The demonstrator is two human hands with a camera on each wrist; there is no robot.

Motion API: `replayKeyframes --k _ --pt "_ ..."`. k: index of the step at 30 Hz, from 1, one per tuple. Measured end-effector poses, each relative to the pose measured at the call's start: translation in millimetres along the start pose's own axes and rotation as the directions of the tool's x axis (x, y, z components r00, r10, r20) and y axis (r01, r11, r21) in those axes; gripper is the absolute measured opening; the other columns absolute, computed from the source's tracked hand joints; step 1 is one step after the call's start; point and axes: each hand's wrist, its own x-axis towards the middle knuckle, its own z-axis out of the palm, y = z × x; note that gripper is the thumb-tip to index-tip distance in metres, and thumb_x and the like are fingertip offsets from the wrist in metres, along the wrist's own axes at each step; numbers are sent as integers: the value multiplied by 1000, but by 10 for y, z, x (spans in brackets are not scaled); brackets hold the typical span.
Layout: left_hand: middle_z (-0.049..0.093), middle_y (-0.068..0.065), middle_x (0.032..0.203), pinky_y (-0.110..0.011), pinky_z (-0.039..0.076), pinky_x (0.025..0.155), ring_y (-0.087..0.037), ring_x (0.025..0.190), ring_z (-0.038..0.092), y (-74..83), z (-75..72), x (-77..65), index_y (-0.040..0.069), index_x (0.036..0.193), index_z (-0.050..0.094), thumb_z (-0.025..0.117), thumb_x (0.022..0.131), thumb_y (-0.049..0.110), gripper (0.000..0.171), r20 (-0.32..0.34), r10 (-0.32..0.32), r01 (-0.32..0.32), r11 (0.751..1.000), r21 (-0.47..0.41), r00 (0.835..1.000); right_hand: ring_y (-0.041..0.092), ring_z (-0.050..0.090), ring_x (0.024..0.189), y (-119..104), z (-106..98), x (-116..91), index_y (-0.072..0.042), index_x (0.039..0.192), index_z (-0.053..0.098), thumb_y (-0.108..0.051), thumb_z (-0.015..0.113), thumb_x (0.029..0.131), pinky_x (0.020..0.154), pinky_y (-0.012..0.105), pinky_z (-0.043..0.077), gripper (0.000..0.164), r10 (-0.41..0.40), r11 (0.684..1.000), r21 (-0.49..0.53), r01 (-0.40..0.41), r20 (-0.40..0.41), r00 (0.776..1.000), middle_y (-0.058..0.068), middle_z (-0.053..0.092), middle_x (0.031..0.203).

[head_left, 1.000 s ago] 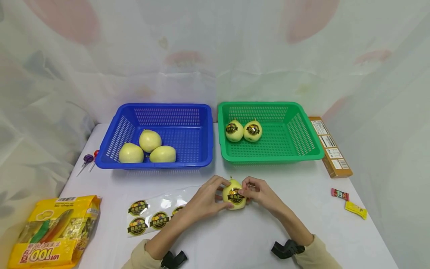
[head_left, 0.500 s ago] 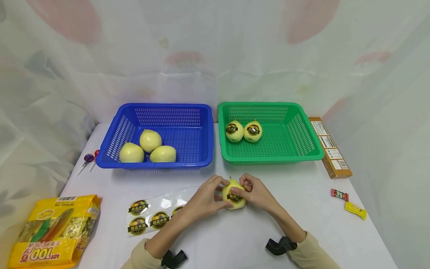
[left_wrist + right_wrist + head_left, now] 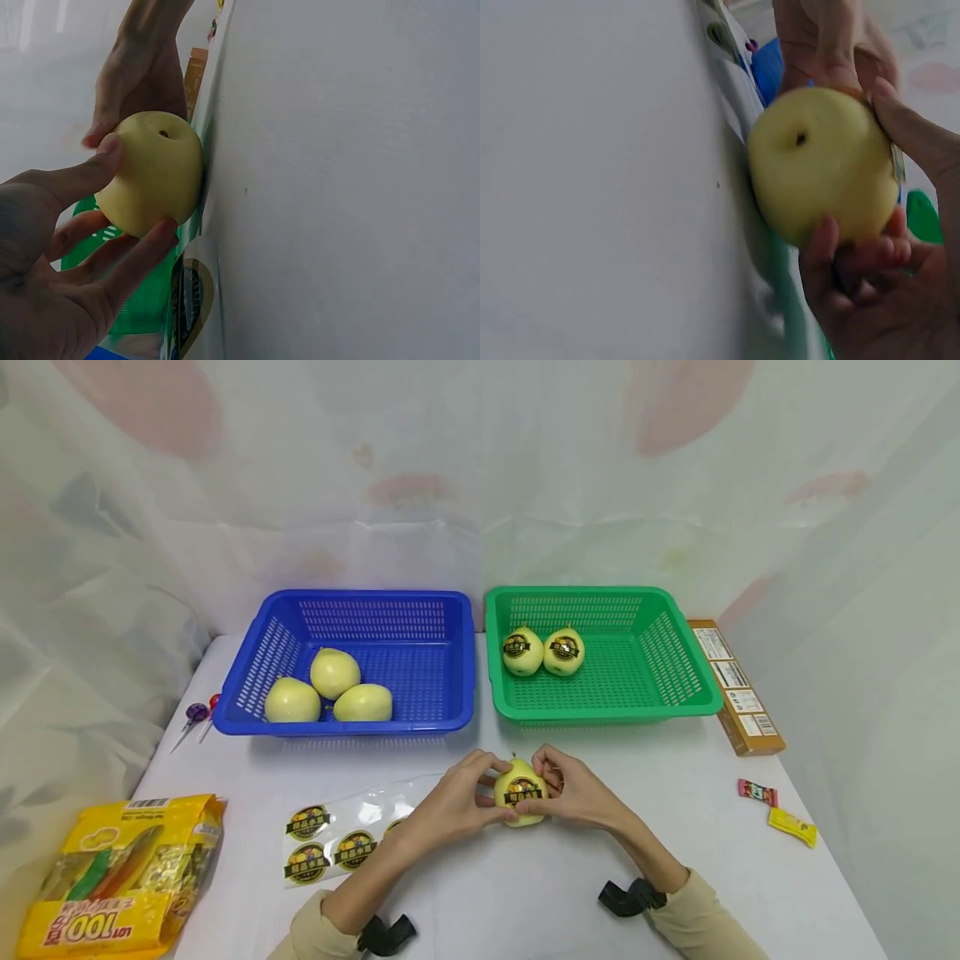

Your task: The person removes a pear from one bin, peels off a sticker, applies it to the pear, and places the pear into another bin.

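A pale yellow pear point(image 3: 517, 769) stands stem-up on the near part of the table, with a round black-and-gold label point(image 3: 523, 792) on its front. My left hand point(image 3: 459, 800) grips its left side between thumb and fingers. From the right, my right hand point(image 3: 576, 792) holds the same fruit, thumb at the label's lower edge and fingers curled on the side. The pear's underside point(image 3: 154, 176) faces the left wrist camera. In the right wrist view, a label edge point(image 3: 898, 163) shows beside the thumb. Left of the pear, a clear sheet point(image 3: 371, 812) bears several more labels, partly covered by my left forearm.
A blue basket point(image 3: 420, 727) holds 3 unlabelled pears. Two labelled pears sit in the green basket point(image 3: 607, 713). Around them lie a yellow snack bag point(image 3: 123, 877), lollipops point(image 3: 197, 713), a brown box point(image 3: 738, 689), a red candy point(image 3: 757, 792) and a yellow candy point(image 3: 792, 827).
My right thumb has slid across the label and down to its lower edge, leaving more of the label visible. My left hand keeps its grip on the pear.
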Motion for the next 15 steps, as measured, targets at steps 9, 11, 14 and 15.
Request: replayKeyframes --k 9,11,14,15 --pt "65 -17 133 -22 67 90 -36 121 71 13 18 8 2 136 67 92 87 11 56 12 15 -15 999 -52 1000 6 47 74 28 -66 -37 -8 108 53 -28 88 92 63 18 41 43 8 1000 7 -9 45 999 1 46 86" --pt "65 -16 133 -23 67 91 -35 121 72 18 29 5 2 135 68 93 86 11 55 6 19 -19 999 -44 1000 7 46 75 -13 10 -20 -11 105 52 -35 90 89 63 19 38 48 30 996 -85 -32 -17 999 -2 45 85" --pt "64 -17 133 -23 67 93 -34 120 72 15 40 3 1 137 67 93 86 10 58 14 23 -23 999 -22 1000 8 47 75 -50 46 -2 -13 105 50 -42 94 84 62 18 39 56 42 988 -147 -45 -25 999 -4 46 84" --pt "64 -16 134 -23 67 93 -33 120 72 17 40 3 0 138 66 93 86 10 60 17 18 -18 1000 -17 1000 8 48 75 -51 29 -4 -13 107 50 -40 94 84 62 18 40 57 38 991 -132 -38 -2 999 -3 47 85"
